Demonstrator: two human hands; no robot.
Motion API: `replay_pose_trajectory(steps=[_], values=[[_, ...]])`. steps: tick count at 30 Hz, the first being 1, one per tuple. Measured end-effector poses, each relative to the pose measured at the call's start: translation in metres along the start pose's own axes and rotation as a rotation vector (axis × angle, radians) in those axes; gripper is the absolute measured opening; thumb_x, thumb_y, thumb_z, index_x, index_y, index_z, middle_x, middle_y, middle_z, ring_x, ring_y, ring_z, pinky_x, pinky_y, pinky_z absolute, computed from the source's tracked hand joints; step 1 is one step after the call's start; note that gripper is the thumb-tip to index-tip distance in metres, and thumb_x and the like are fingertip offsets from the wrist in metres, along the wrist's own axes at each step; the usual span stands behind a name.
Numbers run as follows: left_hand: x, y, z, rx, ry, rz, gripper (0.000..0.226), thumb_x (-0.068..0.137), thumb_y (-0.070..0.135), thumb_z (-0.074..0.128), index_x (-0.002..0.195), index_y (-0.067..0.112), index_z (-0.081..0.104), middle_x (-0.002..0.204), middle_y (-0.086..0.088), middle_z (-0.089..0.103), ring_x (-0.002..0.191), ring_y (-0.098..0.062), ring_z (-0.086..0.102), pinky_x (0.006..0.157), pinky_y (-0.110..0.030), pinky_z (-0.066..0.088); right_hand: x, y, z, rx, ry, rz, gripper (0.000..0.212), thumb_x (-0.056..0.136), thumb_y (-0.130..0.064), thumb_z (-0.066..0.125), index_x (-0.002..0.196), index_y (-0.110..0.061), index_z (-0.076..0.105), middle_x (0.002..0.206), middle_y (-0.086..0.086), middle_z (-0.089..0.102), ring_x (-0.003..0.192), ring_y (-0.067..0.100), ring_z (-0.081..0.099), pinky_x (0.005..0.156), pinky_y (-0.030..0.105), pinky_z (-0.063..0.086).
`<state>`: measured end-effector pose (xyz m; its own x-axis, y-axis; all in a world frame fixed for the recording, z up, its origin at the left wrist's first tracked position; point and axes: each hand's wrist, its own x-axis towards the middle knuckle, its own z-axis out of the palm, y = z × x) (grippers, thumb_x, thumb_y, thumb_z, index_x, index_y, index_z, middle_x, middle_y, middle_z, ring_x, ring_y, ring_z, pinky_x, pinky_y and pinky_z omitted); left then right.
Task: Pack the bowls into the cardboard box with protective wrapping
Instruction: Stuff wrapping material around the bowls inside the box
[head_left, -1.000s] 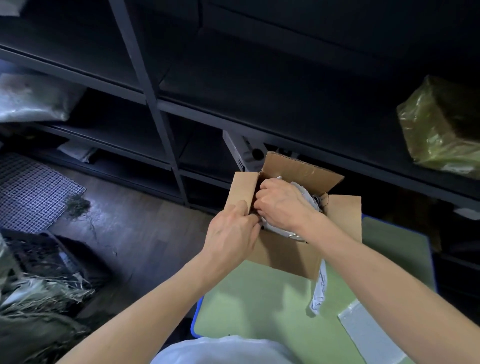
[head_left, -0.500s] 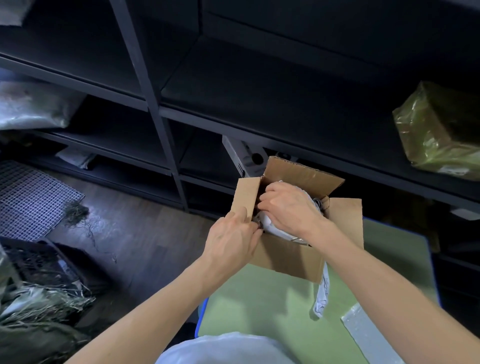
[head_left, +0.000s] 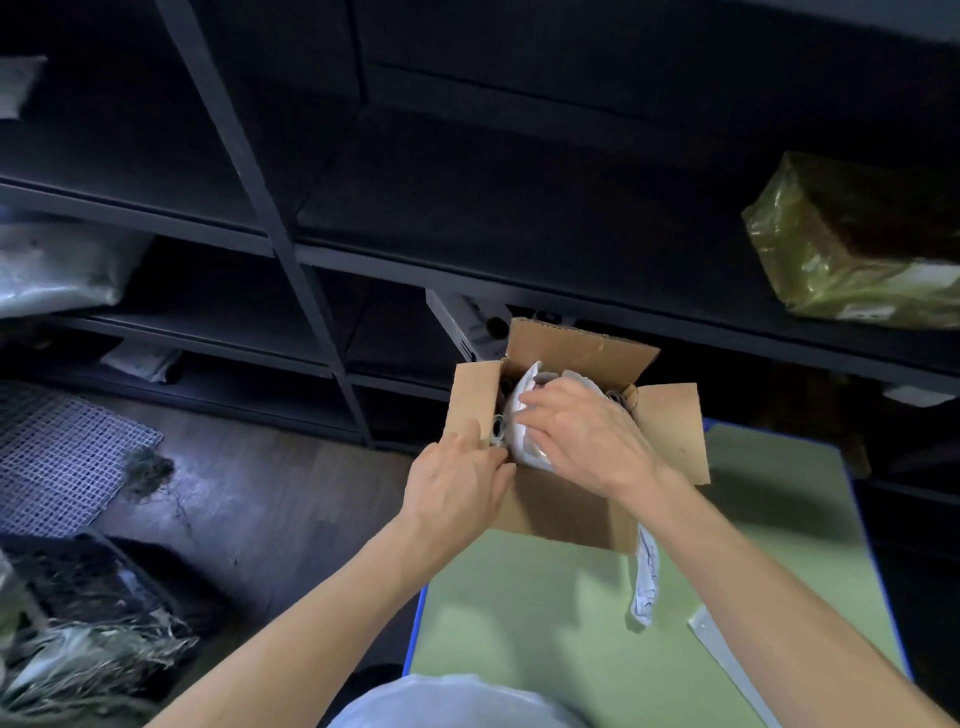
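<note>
Curled left grip (head_left: 457, 480), outstretched right grip (head_left: 587, 436)

1. The wrapped bowl (head_left: 522, 434) and the right hand (head_left: 587, 441) lying over it nearly fill the mouth of the cardboard box (head_left: 561, 512); only thin gaps remain at the edges.
2. The left hand (head_left: 454, 488) grips the near-left corner; the far flap (head_left: 582, 348) and left flap (head_left: 470, 400) stand up as walls.
3. A shelf edge (head_left: 727, 332) runs close behind.
4. The green worktop (head_left: 519, 608) in front lies open, bar a hanging wrapping strip (head_left: 647, 582) and a grey sheet (head_left: 719, 652) on the right.
</note>
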<state>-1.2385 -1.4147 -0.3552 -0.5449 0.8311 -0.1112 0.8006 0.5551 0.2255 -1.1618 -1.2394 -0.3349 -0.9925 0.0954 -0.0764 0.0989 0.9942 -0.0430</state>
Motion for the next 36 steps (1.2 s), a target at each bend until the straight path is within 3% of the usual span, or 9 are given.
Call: replay_pose_trajectory(steps=[3,6,8,15,21,27,31,36], values=[[-0.006,-0.002,-0.001,-0.05,0.053,0.033,0.036,0.102,0.041,0.038,0.091,0.025,0.068,0.087,0.006,0.036,0.075,-0.02,0.049,0.071,-0.036,0.048,-0.018,-0.001,-0.002,0.069,0.117,0.059,0.028,0.099,-0.022,0.047,0.109,-0.025,0.073,0.118,-0.011,0.066,0.113,0.018,0.055,0.114,0.03,0.032],[-0.008,-0.001,-0.004,-0.09,0.133,0.071,0.031,0.1,0.034,0.046,0.082,0.021,0.069,0.084,0.003,0.045,0.076,-0.021,0.047,0.07,-0.038,0.049,-0.042,-0.005,-0.004,0.139,0.182,0.148,0.018,0.094,-0.016,0.063,0.104,-0.02,0.077,0.112,-0.005,0.072,0.108,0.022,0.063,0.091,0.036,0.054],[-0.008,0.002,-0.005,-0.088,0.183,0.12,0.029,0.098,0.03,0.05,0.079,0.02,0.069,0.084,0.001,0.05,0.076,-0.021,0.045,0.07,-0.038,0.048,-0.055,-0.007,-0.002,0.162,0.216,0.199,0.017,0.09,-0.015,0.068,0.104,-0.019,0.078,0.109,-0.005,0.073,0.103,0.022,0.066,0.08,0.033,0.056],[-0.011,0.035,-0.007,-0.228,0.188,0.259,0.029,0.1,0.028,0.048,0.09,0.02,0.074,0.087,0.001,0.058,0.078,-0.024,0.051,0.07,-0.038,0.045,-0.101,-0.004,0.008,0.247,0.259,0.307,0.017,0.091,-0.015,0.068,0.106,-0.018,0.076,0.11,-0.006,0.072,0.101,0.023,0.065,0.079,0.036,0.057],[-0.023,0.071,0.006,-0.307,0.128,0.327,0.028,0.1,0.028,0.048,0.092,0.018,0.073,0.084,0.001,0.062,0.082,-0.024,0.056,0.074,-0.041,0.046,-0.153,0.005,0.018,0.383,0.353,0.414,0.021,0.095,-0.016,0.063,0.111,-0.024,0.073,0.114,-0.014,0.068,0.106,0.012,0.06,0.081,0.028,0.054],[-0.033,0.123,0.033,-0.33,0.001,0.338,0.034,0.101,0.039,0.037,0.097,0.024,0.067,0.087,0.007,0.062,0.079,-0.018,0.058,0.062,-0.036,0.045,-0.211,0.033,0.043,0.446,0.26,0.572,0.022,0.095,-0.016,0.064,0.113,-0.024,0.073,0.112,-0.014,0.068,0.106,0.012,0.061,0.08,0.028,0.052],[-0.035,0.151,0.069,-0.25,-0.201,0.319,0.035,0.101,0.039,0.034,0.101,0.024,0.066,0.097,0.007,0.061,0.09,-0.019,0.06,0.069,-0.04,0.048,-0.247,0.05,0.074,0.493,0.114,0.674,0.026,0.097,-0.022,0.059,0.12,-0.027,0.069,0.119,-0.015,0.065,0.115,0.01,0.055,0.089,0.028,0.049],[-0.037,0.171,0.104,-0.226,-0.312,0.262,0.033,0.101,0.037,0.041,0.128,0.031,0.059,0.118,0.004,0.058,0.104,-0.022,0.059,0.08,-0.037,0.05,-0.286,0.058,0.107,0.592,0.005,0.738,0.029,0.098,-0.026,0.055,0.124,-0.031,0.066,0.123,-0.018,0.064,0.121,0.005,0.051,0.094,0.025,0.045]])
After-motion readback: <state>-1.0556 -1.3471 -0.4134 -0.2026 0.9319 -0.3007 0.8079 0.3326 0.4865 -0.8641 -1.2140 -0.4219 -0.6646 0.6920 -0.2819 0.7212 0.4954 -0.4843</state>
